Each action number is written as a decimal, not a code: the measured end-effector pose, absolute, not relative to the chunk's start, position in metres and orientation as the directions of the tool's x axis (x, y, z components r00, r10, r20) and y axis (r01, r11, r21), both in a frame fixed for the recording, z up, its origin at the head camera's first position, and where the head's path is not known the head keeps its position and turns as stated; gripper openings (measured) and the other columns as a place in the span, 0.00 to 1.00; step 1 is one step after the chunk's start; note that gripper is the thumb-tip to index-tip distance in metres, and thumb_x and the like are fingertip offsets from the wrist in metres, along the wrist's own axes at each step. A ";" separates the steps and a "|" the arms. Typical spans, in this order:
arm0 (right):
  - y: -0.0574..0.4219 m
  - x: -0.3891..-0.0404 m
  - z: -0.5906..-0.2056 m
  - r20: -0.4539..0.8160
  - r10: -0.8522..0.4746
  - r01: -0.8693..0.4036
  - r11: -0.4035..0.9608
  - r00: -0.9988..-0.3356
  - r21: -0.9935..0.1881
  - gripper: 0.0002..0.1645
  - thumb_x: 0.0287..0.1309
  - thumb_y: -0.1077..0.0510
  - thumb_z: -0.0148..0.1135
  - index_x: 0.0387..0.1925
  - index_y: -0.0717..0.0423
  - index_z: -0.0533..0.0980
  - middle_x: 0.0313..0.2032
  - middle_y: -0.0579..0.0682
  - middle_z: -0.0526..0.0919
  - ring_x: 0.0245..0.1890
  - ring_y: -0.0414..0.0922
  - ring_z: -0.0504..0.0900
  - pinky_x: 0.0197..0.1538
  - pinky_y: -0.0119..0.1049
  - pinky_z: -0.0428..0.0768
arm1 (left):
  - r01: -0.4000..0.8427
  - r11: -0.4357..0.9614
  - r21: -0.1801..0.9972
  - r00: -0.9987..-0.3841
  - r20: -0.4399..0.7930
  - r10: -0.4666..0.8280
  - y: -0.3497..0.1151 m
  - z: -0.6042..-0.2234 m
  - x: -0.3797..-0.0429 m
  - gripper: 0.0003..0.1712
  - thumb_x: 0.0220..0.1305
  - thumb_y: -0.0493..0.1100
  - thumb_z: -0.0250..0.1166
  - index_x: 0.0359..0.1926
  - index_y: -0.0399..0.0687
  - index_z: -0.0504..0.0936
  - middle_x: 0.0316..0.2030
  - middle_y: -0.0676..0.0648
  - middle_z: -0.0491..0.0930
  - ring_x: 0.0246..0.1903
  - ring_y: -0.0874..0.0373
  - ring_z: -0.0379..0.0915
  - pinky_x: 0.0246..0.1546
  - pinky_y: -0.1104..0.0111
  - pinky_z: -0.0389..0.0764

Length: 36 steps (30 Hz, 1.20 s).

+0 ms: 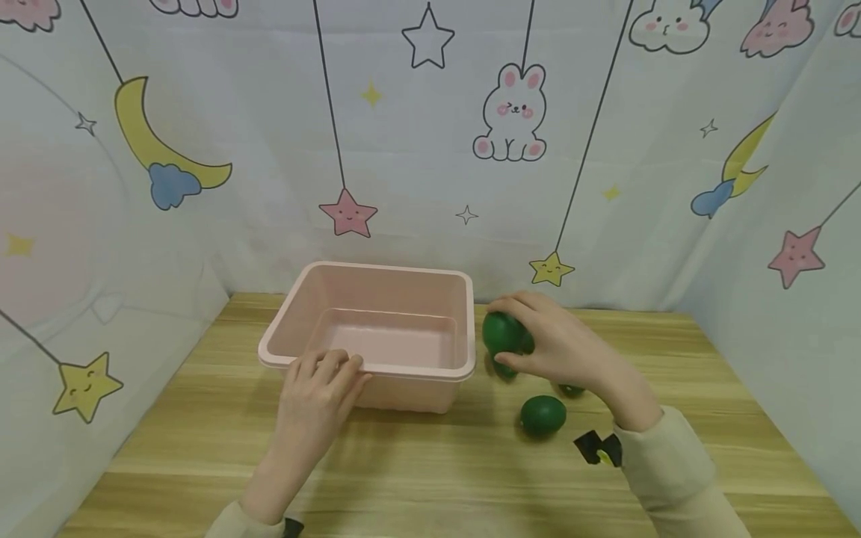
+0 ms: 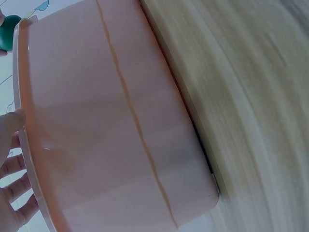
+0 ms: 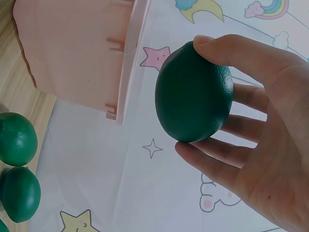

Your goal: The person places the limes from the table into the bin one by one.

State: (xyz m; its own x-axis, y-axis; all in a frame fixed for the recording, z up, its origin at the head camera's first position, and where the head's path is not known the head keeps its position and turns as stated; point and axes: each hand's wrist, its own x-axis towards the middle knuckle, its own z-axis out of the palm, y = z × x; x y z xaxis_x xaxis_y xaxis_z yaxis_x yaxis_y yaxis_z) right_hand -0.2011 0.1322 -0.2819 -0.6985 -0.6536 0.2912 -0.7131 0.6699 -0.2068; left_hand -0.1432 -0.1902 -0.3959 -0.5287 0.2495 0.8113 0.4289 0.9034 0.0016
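Observation:
A pink rectangular plastic basin [image 1: 390,392] stands upright on the table. My left hand [image 1: 316,396] holds its near rim, thumb outside and fingers over the edge, as the left wrist view shows. My right hand [image 1: 561,351] grips a smooth, dark green oval fruit [image 3: 193,94] between thumb and fingers, just right of the basin and above the table. Below it, partly hidden by the hand, lie more green fruits [image 3: 18,139]. Nearer to me, one green fruit [image 1: 542,415] rests by itself. The basin's visible floor [image 1: 390,336] is bare.
The wood-grain table [image 1: 430,478] ends at a white cloth backdrop [image 1: 417,149] printed with stars, moons and rabbits. More of this cloth hangs at the left and right sides. Black straps [image 1: 599,448] show at the sleeves' cuffs.

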 end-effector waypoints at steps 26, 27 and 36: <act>0.112 -0.214 -0.269 0.229 -0.693 -0.730 0.658 -0.683 -0.185 0.35 0.50 0.49 0.71 0.59 0.54 0.71 0.57 0.53 0.76 0.59 0.51 0.74 0.60 0.49 0.75 | 0.428 0.904 -0.008 -0.515 0.819 0.251 -0.191 -0.397 -0.143 0.20 0.69 0.56 0.52 0.36 0.46 0.81 0.33 0.47 0.78 0.37 0.48 0.72 0.38 0.57 0.74; 0.111 -0.215 -0.269 0.227 -0.694 -0.730 0.658 -0.683 -0.184 0.35 0.50 0.49 0.71 0.60 0.54 0.71 0.58 0.53 0.76 0.59 0.51 0.74 0.60 0.49 0.75 | 0.428 0.904 -0.011 -0.513 0.820 0.253 -0.191 -0.397 -0.143 0.20 0.68 0.56 0.52 0.36 0.47 0.81 0.33 0.47 0.78 0.37 0.48 0.72 0.38 0.57 0.74; 0.102 -0.225 -0.266 0.215 -0.712 -0.743 0.648 -0.668 -0.164 0.35 0.51 0.49 0.70 0.60 0.51 0.71 0.58 0.50 0.75 0.61 0.51 0.73 0.62 0.49 0.74 | 0.430 0.903 -0.015 -0.508 0.823 0.256 -0.191 -0.396 -0.143 0.16 0.64 0.54 0.56 0.36 0.47 0.81 0.33 0.47 0.78 0.38 0.48 0.72 0.37 0.58 0.73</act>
State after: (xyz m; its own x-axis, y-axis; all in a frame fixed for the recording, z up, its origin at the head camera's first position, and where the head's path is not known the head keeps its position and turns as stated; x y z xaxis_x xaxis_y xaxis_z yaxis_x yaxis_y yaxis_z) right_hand -0.2250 0.1024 -0.2658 -0.6684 -0.7121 0.2148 -0.7435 0.6483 -0.1643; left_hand -0.1432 -0.1906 -0.3961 -0.5075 0.2555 0.8229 0.4296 0.9029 -0.0154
